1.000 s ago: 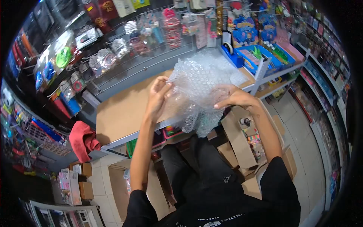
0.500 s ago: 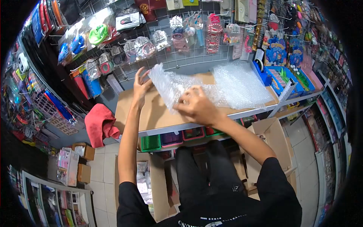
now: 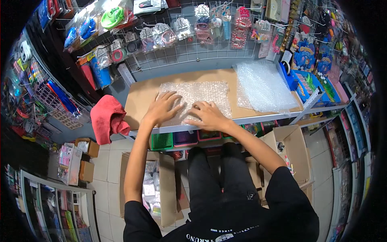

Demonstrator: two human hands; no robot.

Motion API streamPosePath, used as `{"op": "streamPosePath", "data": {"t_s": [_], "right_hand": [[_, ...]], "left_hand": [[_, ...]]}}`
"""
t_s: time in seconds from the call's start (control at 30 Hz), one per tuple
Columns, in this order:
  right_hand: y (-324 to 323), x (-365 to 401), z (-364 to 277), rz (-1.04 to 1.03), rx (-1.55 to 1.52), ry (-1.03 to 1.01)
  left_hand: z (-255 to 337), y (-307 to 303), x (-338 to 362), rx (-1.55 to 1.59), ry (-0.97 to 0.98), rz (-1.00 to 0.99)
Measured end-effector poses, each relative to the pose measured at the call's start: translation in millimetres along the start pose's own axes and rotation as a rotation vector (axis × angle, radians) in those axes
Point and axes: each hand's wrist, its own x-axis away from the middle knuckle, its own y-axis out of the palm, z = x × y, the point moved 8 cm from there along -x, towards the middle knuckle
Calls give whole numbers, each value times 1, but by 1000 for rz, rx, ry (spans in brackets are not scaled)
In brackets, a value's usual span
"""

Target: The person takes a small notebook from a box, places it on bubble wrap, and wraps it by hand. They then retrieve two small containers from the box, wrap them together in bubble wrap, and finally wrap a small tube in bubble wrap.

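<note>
A sheet of bubble wrap (image 3: 205,92) lies flat on the brown tabletop (image 3: 141,97). On its left part rests my left hand (image 3: 163,108), palm down with the fingers spread. My right hand (image 3: 207,116) is on the sheet's lower middle, its fingers bent and apart. Nothing is gripped in either hand. To the right, more bubble wrap (image 3: 266,86) lies in a stack beside the single sheet, apart from my hands.
A red cloth (image 3: 108,117) hangs at the table's left end. Blue display boxes (image 3: 306,86) stand at the right. Below are coloured baskets (image 3: 162,141) and open cartons (image 3: 167,181) (image 3: 298,141). Packaged goods hang on the wire grid behind.
The bubble wrap sheet, lifted and folded before, now lies flat. My right hand has let go of it and lowered; my left hand has moved down and right onto it. The view has shifted slightly.
</note>
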Motion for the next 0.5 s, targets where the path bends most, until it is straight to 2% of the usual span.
{"op": "streamPosePath", "data": {"t_s": [0.03, 0.07, 0.1, 0.13, 0.17, 0.27, 0.37, 0.4, 0.47, 0.5], "right_hand": [[-1, 1, 11, -57, -17, 41], [-4, 4, 24, 9, 0, 71], [0, 7, 39, 74, 16, 103], [-6, 10, 48, 140, 33, 136], [1, 14, 64, -6, 64, 191], [5, 22, 75, -174, 67, 200], [4, 29, 64, -29, 114, 119], [-12, 35, 49, 89, 128, 70], [-38, 59, 10, 317, 187, -57], [-44, 79, -3, 402, 8, 2]], "left_hand": [[-4, 8, 4, -1, -48, -26], [-9, 16, 9, -1, -96, -53], [-13, 28, 15, -5, -173, -174], [-11, 31, 20, -29, -170, -145], [-10, 35, 25, -52, -166, -118], [-6, 35, 32, -142, -189, -131], [-14, 38, 26, -186, -172, -202], [-18, 40, 19, -193, -152, -233], [17, 14, -1, -136, -47, -47], [31, 12, -10, -149, -7, 6]]}}
